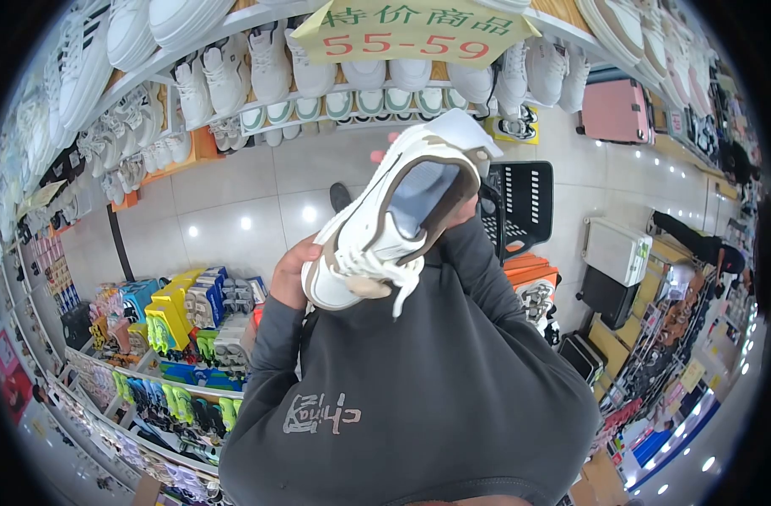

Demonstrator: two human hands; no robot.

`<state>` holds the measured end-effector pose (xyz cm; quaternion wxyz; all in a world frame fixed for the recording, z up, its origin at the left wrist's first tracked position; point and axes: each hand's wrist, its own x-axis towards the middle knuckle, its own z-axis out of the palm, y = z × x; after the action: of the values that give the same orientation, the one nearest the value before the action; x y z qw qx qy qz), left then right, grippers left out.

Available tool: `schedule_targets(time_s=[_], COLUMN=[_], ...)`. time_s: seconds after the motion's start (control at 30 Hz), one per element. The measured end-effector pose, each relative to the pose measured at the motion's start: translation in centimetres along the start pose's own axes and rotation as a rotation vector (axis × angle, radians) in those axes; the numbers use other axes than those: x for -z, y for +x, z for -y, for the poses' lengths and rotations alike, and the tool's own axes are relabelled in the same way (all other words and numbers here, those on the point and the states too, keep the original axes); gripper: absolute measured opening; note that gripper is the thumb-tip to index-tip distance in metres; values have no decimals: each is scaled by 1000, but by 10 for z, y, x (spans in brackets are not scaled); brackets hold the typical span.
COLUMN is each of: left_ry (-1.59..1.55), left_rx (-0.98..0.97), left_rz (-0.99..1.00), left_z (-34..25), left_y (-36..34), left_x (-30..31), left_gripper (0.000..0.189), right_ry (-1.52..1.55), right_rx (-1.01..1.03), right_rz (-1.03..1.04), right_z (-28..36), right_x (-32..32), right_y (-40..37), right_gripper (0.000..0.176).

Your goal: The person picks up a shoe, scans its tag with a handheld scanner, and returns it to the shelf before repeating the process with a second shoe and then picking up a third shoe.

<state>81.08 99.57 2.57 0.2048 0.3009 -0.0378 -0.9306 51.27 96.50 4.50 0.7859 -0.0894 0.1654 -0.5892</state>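
A white sneaker (352, 228) with brown-grey trim and a blue-grey lining is held up in front of my chest. Its opening faces me, and its white laces (390, 274) hang loose near the toe. My left hand (294, 268) grips the toe end, with the thumb on the upper. At the heel end my right hand (466, 211) grips the shoe from the far side, most of it hidden behind the shoe. The dark sleeves of my sweatshirt (453, 379) reach up to both hands.
Shelves of white shoes (267, 63) run ahead under a yellow price sign (411, 34). A black basket (525, 202) stands to the right, above an orange shoebox (531, 274). Colourful shoes (175, 312) fill a left display. A pink suitcase (615, 111) and a distant person (706, 244) are further right.
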Motion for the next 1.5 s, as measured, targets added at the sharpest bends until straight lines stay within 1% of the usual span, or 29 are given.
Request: schedule_targets(time_s=[0.03, 0.07, 0.1, 0.17, 0.23, 0.27, 0.3, 0.37, 0.4, 0.43, 0.47, 0.5, 0.53, 0.57, 0.6, 0.67, 0.7, 0.8, 0.83, 0.93, 0.97, 1.07, 1.1, 1.2, 1.3, 1.5], left_ry=[-37, -74, -124, -243, -333, -406, -310, -317, -317, -320, -323, -278, -37, 206, 452, 618, 701, 1022, 1016, 1266, 1286, 1152, 1068, 962, 948, 838], left_rx=[32, 66, 100, 140, 129, 130, 128, -62, -157, -208, -260, -243, -353, -457, -555, -768, -873, -1031, -1089, -944, -886, -727, -756, -789, -818, -776], left_rz=[25, 49, 38, 169, 337, 384, 301, 191, 115, 157, 198, 175, 15, -145, -307, -235, -198, -226, -186, -296, -378, -408, -364, -327, -331, -382], left_z=[6, 12, 13, 8, 1, -5, -11, -10, -11, -19, -26, -36, -44, -53, -62, -77, -82, -89, -88, -82, -77, -68, -64, -53, -51, -44], left_y=[4, 9, 9, 11, 14, 15, 16, 20, 29, 31, 34, 38, 37, 35, 30, 21, 17, 0, 2, 0, 1, 11, 16, 24, 30, 38], left_x=[9, 19, 9, -18, -45, -51, -48, -15, 23, 26, 29, 30, 12, -8, -27, -50, -59, -78, -89, -116, -121, -128, -127, -133, -130, -127], left_gripper=[100, 102, 104, 105, 107, 90, 87, 63, 55, 51, 48, 50, 50, 51, 51, 49, 48, 40, 35, 40, 43, 43, 49, 56, 58, 61], right_ry=[6, -46, -98, -82, -427, -434, -427, -405, -391, -377, -413, -449, -486, -473, -566, -753, -777, -859, -919, -944, -966, -1042, -1074, -1161, -1222, -1229], right_rx=[-26, -28, -30, -164, 48, 48, 36, 32, 40, 46, 55, 63, 71, 113, 97, 65, 49, 81, 93, 133, 145, 183, 194, 256, 284, 251], right_rz=[63, 127, 191, 4, 156, 93, 33, -55, -82, -109, -123, -136, -149, -131, -136, -145, -165, -161, -146, -107, -104, -119, -137, -166, -181, -205], right_z=[1, 1, 2, 1, 6, 3, 0, -1, 1, 2, 2, 0, -1, -4, -3, 0, 1, -1, -3, -13, -16, -25, -27, -31, -31, -36], right_x=[-6, -8, -9, 21, 6, 25, 34, 30, 15, 4, 1, -2, -4, -7, -7, -8, -16, -39, -39, -41, -41, -43, -44, -46, -46, -42], right_y=[2, 1, 1, 5, -3, -11, -15, -20, -20, -19, -17, -16, -14, -12, -11, -10, -8, -1, 0, 4, 4, 2, 0, -2, -4, -10], right_gripper=[87, 105, 125, 130, 135, 126, 119, 107, 103, 98, 98, 99, 99, 91, 90, 89, 87, 86, 88, 90, 91, 93, 94, 96, 97, 104])
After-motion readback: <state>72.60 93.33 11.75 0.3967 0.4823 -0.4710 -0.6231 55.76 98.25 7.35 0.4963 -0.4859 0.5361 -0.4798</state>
